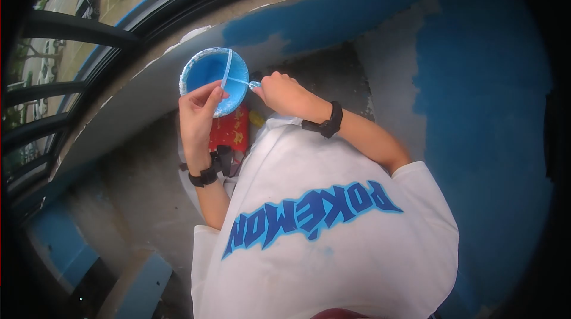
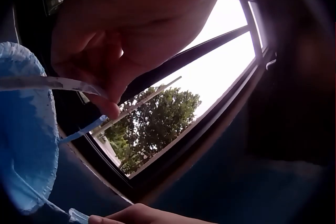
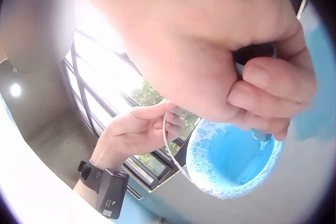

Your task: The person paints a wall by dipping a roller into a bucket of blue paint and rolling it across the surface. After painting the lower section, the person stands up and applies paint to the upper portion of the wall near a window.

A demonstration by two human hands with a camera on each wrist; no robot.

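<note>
- White shirt [image 1: 333, 247] with blue lettering fills the lower head view, closest to the camera.
- Left hand [image 1: 199, 113]: fingers curled, thumb and fingers pinching the thin wire handle [image 1: 226, 69] and touching the rim of the blue paint bucket [image 1: 208, 72].
- Right hand [image 1: 282, 93]: fingers curled tight around a dark brush handle [image 3: 254, 53], at the bucket's right edge.
- Blue paint bucket: held up between both hands, in front of the part-painted blue wall [image 1: 488, 81], beside the window frame [image 1: 77, 27].
- Red packaging [image 1: 229, 128] sits below the bucket.

Head looks down; both wrists close — all share the bucket [image 1: 214, 81].
</note>
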